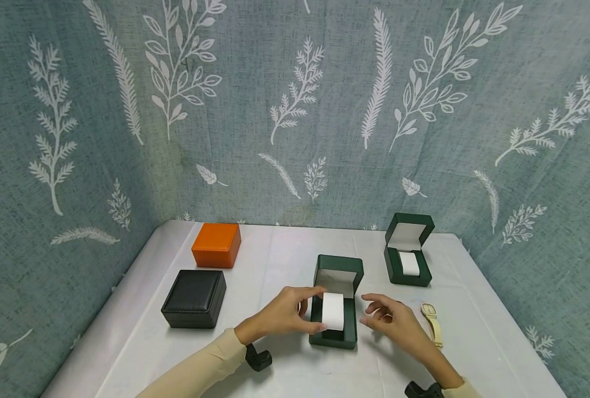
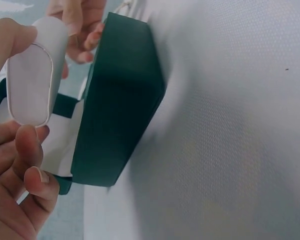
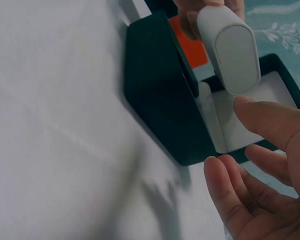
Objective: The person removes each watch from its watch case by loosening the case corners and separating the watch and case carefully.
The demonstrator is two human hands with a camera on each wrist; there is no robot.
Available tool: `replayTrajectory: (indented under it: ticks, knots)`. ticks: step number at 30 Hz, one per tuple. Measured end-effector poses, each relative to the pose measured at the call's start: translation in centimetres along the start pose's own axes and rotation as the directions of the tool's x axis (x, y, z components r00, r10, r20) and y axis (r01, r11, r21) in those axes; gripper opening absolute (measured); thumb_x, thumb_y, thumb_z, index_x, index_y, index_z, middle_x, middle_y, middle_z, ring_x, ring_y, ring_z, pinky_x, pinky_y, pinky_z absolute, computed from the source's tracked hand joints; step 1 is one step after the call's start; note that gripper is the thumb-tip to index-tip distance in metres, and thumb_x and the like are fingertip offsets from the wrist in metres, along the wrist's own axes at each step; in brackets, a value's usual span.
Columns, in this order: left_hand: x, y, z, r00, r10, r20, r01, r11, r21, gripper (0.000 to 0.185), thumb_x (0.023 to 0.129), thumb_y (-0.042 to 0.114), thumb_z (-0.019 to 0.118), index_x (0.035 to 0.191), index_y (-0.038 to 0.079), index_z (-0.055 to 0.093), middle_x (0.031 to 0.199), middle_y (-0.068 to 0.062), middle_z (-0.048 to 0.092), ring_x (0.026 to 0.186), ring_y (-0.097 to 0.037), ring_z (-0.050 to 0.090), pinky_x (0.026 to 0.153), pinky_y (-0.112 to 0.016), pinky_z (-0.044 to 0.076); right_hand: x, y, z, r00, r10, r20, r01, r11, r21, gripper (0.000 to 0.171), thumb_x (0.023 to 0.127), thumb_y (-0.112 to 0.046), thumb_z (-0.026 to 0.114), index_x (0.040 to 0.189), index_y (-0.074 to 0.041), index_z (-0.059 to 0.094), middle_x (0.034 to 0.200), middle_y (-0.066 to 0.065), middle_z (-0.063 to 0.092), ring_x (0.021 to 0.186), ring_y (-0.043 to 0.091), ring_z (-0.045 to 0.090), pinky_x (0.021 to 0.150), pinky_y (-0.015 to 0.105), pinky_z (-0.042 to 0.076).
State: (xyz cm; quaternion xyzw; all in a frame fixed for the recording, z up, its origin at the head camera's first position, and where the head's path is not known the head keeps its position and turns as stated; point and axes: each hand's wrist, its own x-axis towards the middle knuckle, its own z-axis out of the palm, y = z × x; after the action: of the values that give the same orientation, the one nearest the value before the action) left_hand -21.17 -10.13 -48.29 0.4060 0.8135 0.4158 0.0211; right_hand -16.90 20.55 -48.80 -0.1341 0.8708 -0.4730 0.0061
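- Watch pillow (image 1: 333, 310), white, sits just above the open green box (image 1: 332, 335) near surface (image 1: 285, 260) front edge, pinched end-to-end by left hand (image 1: 286, 314).
- Right hand (image 1: 391, 321) loose, fingers spread, holds nothing, just beside box.
- Judgement: keep pillow level w/ the slot, steady box w/ right hand.
- Gold watch (image 1: 432, 323) lies right of it.

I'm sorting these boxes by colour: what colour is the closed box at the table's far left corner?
Orange box, plain, lid shut; clearest in the head view.
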Motion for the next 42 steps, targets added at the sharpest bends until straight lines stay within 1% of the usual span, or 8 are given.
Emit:
replayTrajectory:
  ticks: [4, 11, 13, 18, 21, 30, 35, 42]
  knots:
    - [0.0, 0.0, 0.0, 1.0, -0.02, 0.004, 0.02, 1.0, -0.004, 0.069, 0.083, 0.036, 0.088, 0.141, 0.009, 0.062, 0.071, -0.013, 0.063, 0.057, 0.001, 0.045, 0.051, -0.015, 0.035, 0.1, 0.0, 0.4, 0.999, -0.03, 0.026, 0.03, 0.999, 0.014, 0.051, 0.087, -0.024, 0.084, 0.132, -0.006, 0.066, 0.101, 0.007, 0.071, 0.08, 0.008, 0.066, 0.071, 0.025, 0.056]
    - [0.1, -0.1, 0.1, 1.0, -0.017, 0.011, 0.017, 1.0, -0.006, 0.069, 0.083, 0.036, 0.088, 0.14, 0.009, 0.063, 0.083, -0.012, 0.066, 0.059, 0.001, 0.047, 0.051, -0.015, 0.036, 0.0, -0.2, 1.2, 0.999, -0.018, 0.047, 0.018, 1.0, 0.004, 0.052, 0.087, -0.028, 0.084, 0.133, -0.008, 0.067, 0.101, 0.005, 0.07, 0.081, 0.01, 0.066, 0.071, 0.027, 0.057]
    - [0.1, -0.2, 0.1, 1.0, -0.011, 0.012, 0.011, 1.0, -0.004, 0.069, 0.083, 0.037, 0.088, 0.14, 0.009, 0.063, 0.082, -0.011, 0.066, 0.059, 0.001, 0.047, 0.051, -0.015, 0.036, 0.1, -0.2, 1.4, 0.999, -0.009, 0.051, 0.009, 1.0, -0.006, 0.052, 0.088, -0.029, 0.084, 0.133, -0.009, 0.067, 0.101, 0.004, 0.07, 0.08, 0.01, 0.066, 0.071, 0.027, 0.057]
    - [0.0, -0.2, 0.3, 1.0, 0.001, 0.006, -0.001, 1.0, 0.001, 0.068, 0.082, 0.038, 0.088, 0.139, 0.01, 0.063, 0.1, -0.004, 0.071, 0.06, 0.001, 0.049, 0.05, -0.015, 0.038, 0.2, 0.0, 1.9, 0.998, 0.0, 0.065, 0.002, 1.0, -0.017, 0.053, 0.088, -0.032, 0.083, 0.134, -0.01, 0.067, 0.1, 0.002, 0.069, 0.08, 0.01, 0.066, 0.071, 0.026, 0.057]
    - [0.0, -0.3, 0.4, 1.0, -0.005, 0.003, 0.005, 1.0, 0.007, 0.067, 0.082, 0.039, 0.088, 0.139, 0.011, 0.064, 0.111, 0.002, 0.071, 0.061, 0.001, 0.049, 0.05, -0.015, 0.039, 0.2, 0.2, 2.1, 0.998, -0.004, 0.067, 0.005, 1.0, -0.018, 0.053, 0.088, -0.031, 0.084, 0.133, -0.009, 0.067, 0.1, 0.002, 0.069, 0.079, 0.009, 0.065, 0.07, 0.026, 0.056]
    - [0.0, -0.4, 0.7, 1.0, -0.015, -0.002, 0.015, 1.0, 0.015, 0.067, 0.083, 0.041, 0.087, 0.139, 0.013, 0.064, 0.108, 0.005, 0.07, 0.061, 0.001, 0.049, 0.05, -0.016, 0.038, 0.1, 0.8, 2.6, 0.997, -0.023, 0.073, 0.023, 1.0, 0.007, 0.052, 0.087, -0.026, 0.085, 0.131, -0.004, 0.067, 0.1, 0.004, 0.068, 0.075, 0.009, 0.065, 0.066, 0.026, 0.056]
    - [0.0, -0.5, 0.8, 1.0, -0.028, 0.003, 0.028, 0.999, 0.021, 0.067, 0.083, 0.041, 0.087, 0.139, 0.012, 0.064, 0.113, 0.007, 0.069, 0.062, 0.001, 0.05, 0.052, -0.015, 0.039, 0.1, 0.6, 2.6, 0.997, -0.02, 0.069, 0.02, 1.0, -0.006, 0.052, 0.087, -0.027, 0.085, 0.131, -0.005, 0.067, 0.099, 0.003, 0.068, 0.075, 0.008, 0.064, 0.066, 0.025, 0.055]
    - [0.2, -0.8, 1.2, 0.999, -0.037, 0.014, 0.037, 0.999, 0.029, 0.068, 0.082, 0.04, 0.088, 0.139, 0.011, 0.064, 0.11, 0.008, 0.07, 0.066, -0.002, 0.052, 0.054, -0.016, 0.042, 0.2, 0.6, 2.7, 0.997, -0.008, 0.072, 0.008, 1.0, 0.003, 0.051, 0.088, -0.026, 0.084, 0.131, -0.006, 0.067, 0.099, 0.003, 0.068, 0.076, 0.009, 0.064, 0.067, 0.026, 0.056]
